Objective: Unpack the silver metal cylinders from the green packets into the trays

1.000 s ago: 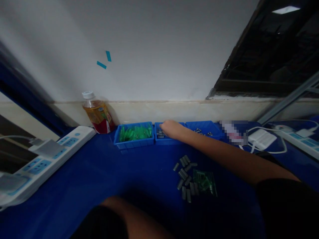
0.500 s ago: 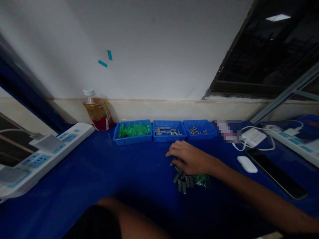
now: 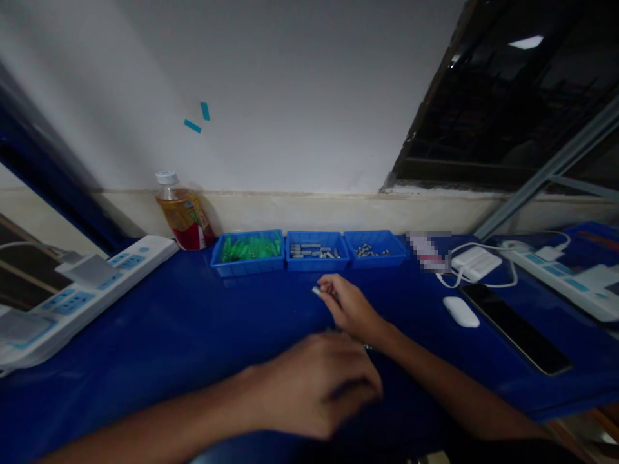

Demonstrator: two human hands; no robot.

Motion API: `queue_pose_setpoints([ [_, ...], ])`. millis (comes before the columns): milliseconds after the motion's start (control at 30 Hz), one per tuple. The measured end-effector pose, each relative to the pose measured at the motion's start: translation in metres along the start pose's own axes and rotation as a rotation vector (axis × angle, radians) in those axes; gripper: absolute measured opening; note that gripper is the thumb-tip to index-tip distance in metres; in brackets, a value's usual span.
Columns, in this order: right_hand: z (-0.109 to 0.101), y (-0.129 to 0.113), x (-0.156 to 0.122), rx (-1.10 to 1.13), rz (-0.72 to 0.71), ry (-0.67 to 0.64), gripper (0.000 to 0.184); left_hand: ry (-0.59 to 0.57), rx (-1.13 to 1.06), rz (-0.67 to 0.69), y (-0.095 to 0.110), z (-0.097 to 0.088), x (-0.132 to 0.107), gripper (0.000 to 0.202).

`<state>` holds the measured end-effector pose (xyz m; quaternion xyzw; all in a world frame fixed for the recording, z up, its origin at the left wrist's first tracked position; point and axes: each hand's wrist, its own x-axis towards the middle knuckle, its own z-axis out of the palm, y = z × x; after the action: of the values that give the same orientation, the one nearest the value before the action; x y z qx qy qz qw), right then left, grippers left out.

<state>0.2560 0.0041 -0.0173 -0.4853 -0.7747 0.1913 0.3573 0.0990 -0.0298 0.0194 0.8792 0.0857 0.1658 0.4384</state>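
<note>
My right hand (image 3: 355,312) is closed, pinching a small grey metal cylinder (image 3: 316,290) in front of the blue bins. Nearer to me, my left hand (image 3: 314,380) is over the spot where the loose cylinders lay and hides nearly all of them. Its thumb and fingers curl together in a loop; whatever is between the tips cannot be made out. At the back stand a blue bin (image 3: 249,270) of green plastic pieces, a second bin (image 3: 316,265) of grey cylinders and a third bin (image 3: 380,261) of small metal parts.
A drink bottle (image 3: 186,216) stands at the back left beside a white power strip (image 3: 130,270). To the right lie a white earbud case (image 3: 461,312), a dark phone (image 3: 515,328), a white charger (image 3: 476,263) with cable, and another power strip (image 3: 565,277).
My left arm has come in across the front, over the loose cylinders. My right hand has moved off the pile, slightly left, and now shows a cylinder at its fingertips. The view has shifted slightly.
</note>
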Motion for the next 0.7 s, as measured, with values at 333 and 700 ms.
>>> queue_pose_setpoints([
  [333,0.002,-0.020,-0.010,0.659,0.288,0.092,0.020,0.461,0.323,0.008,-0.048,-0.043,-0.009,0.014],
  [700,-0.004,-0.022,-0.006,-0.160,-0.177,0.126,0.011,0.674,0.071,-0.301,-0.059,-0.042,-0.001,0.014],
])
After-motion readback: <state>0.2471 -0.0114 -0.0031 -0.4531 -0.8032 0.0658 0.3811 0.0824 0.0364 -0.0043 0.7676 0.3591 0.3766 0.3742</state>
